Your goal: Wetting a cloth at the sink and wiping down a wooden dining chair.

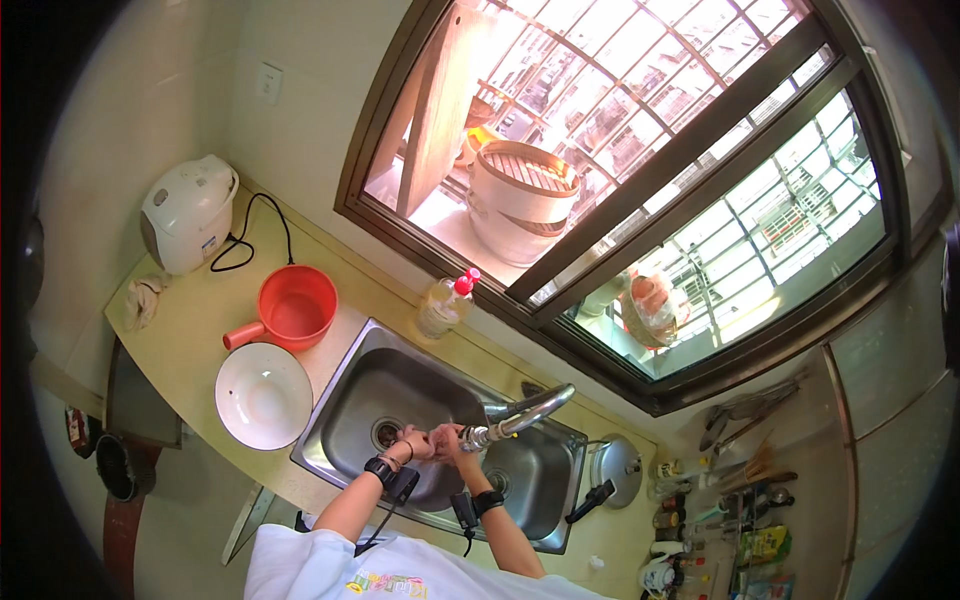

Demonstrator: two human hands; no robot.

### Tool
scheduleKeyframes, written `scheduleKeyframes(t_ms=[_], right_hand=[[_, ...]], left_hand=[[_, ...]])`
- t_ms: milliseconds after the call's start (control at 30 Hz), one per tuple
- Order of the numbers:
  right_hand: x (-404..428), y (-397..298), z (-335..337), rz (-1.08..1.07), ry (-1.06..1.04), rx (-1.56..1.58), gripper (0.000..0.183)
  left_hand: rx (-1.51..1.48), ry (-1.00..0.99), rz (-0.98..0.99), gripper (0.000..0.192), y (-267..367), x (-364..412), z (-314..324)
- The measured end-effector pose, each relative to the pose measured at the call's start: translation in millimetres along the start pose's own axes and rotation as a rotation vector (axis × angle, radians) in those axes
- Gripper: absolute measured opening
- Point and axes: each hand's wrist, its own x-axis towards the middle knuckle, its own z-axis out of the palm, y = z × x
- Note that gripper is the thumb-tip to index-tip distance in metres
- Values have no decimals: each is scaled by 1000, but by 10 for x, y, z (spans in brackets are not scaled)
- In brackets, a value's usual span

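Both of my hands are close together under the tap, over the left bowl of a double stainless steel sink (352, 390). My left hand (415, 444) is just right of the drain strainer (388, 433), its fingers against my right hand (452, 444). Something pinkish and wet-looking shows between the fingers; whether it is a held piece or only wet skin, I cannot tell. The spray head of the chrome faucet (536, 415) hangs right beside my right hand and partly covers it. Black straps with small devices sit on both wrists.
Left of the sink are a white enamel basin (262, 397), a red plastic dipper (298, 306) and a white rice cooker (191, 214). A pump bottle (442, 311) stands behind it. A metal pot lid (616, 469) lies right, near several seasoning jars (667, 510). Bamboo steamers (517, 202) sit beyond the window.
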Motion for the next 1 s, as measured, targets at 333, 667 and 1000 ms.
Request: scheduleKeyframes(t_ms=[333, 667, 1000], right_hand=[[-135, -393, 43, -7, 64, -12, 35], [-149, -186, -60, 49, -42, -8, 32], [-191, -574, 202, -162, 163, -519, 19]], left_hand=[[-1214, -140, -84, 26, 359, -351, -901], [-1182, 122, 61, 24, 227, -264, -694], [-1150, 231, -169, 32, -25, -94, -251]])
